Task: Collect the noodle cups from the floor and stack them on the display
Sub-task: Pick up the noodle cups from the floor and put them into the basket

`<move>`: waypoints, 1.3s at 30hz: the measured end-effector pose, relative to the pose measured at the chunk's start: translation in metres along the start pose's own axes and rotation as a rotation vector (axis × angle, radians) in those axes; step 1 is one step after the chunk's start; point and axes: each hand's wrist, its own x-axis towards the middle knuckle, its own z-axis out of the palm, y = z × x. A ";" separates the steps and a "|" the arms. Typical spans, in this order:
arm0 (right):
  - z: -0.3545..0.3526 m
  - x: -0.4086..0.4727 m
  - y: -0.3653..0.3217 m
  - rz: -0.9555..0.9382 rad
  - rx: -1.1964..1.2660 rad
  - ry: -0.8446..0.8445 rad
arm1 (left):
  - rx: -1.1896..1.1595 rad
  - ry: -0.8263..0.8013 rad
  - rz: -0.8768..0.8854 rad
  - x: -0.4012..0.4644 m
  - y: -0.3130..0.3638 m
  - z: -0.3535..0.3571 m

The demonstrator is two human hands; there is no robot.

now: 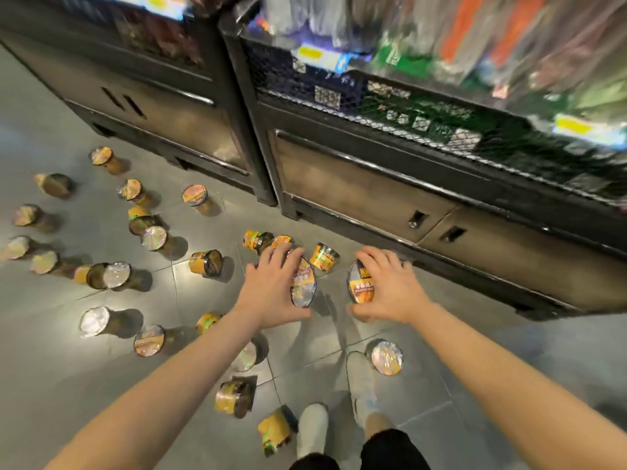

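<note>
I have both hands out over the grey tiled floor [68, 334], each one wrapped round a noodle cup. My left hand [274, 286] grips a cup [303, 286] tipped on its side, its foil lid facing right, fingers curled over the top and thumb underneath. My right hand [390, 286] holds a second cup [360, 283] the same way, its lid turned left towards the first, so the two lids face each other with a gap of floor between them.

Just beyond my left hand, three more cups lie on their sides; the nearest to the right of them [324, 256] rests close to the foot of the dark display cabinet [356, 184]. Further left, many cups are scattered across the tiles, some upright with silver lids showing, some toppled. One upright cup [386, 357] stands near my right shoe [361, 381], almost touching its toe. Two toppled cups lie near my left shoe [312, 432], the closer one [274, 432] just beside it.

Above the cabinet doors, a black mesh rail [407, 110] fronts a shelf of packaged goods, too blurred to read.
</note>
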 end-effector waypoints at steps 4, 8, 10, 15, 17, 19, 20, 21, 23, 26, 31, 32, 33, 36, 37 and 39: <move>-0.021 -0.064 -0.024 0.093 0.046 0.082 | 0.060 -0.029 0.145 -0.036 0.019 -0.042; -0.030 -0.125 -0.042 0.217 0.123 0.157 | 0.161 -0.052 0.325 -0.063 0.047 -0.071; -0.035 -0.154 -0.047 0.270 0.153 0.202 | 0.206 -0.031 0.411 -0.071 0.064 -0.081; -0.040 -0.232 -0.043 0.404 0.219 0.321 | 0.211 -0.021 0.541 -0.089 0.119 -0.096; -0.039 -0.266 -0.035 0.462 0.235 0.350 | 0.220 -0.008 0.599 -0.094 0.145 -0.097; -0.039 -0.305 -0.026 0.527 0.243 0.366 | 0.219 -0.003 0.668 -0.102 0.176 -0.098; -0.037 -0.325 -0.021 0.556 0.244 0.381 | 0.222 0.002 0.700 -0.106 0.193 -0.097; -0.034 -0.349 -0.016 0.593 0.244 0.400 | 0.228 0.009 0.735 -0.113 0.213 -0.096; -0.027 -0.390 -0.009 0.656 0.254 0.442 | 0.208 0.007 0.775 -0.125 0.248 -0.091; -0.009 -0.467 0.002 0.746 0.293 0.504 | 0.158 -0.020 0.850 -0.154 0.311 -0.074; 0.027 -0.597 0.024 0.880 0.319 0.512 | 0.134 -0.072 0.969 -0.223 0.420 -0.036; 0.034 -0.621 0.028 0.906 0.315 0.508 | 0.132 -0.087 0.991 -0.237 0.441 -0.029; 0.042 -0.643 0.033 0.934 0.312 0.504 | 0.132 -0.100 1.011 -0.250 0.461 -0.022; 0.062 -0.700 0.048 1.024 0.322 0.505 | 0.131 -0.116 1.081 -0.282 0.515 0.002; 0.068 -0.717 0.053 1.054 0.335 0.513 | 0.131 -0.116 1.110 -0.291 0.531 0.010; 0.079 -0.745 0.066 1.101 0.360 0.532 | 0.147 -0.115 1.169 -0.305 0.562 0.025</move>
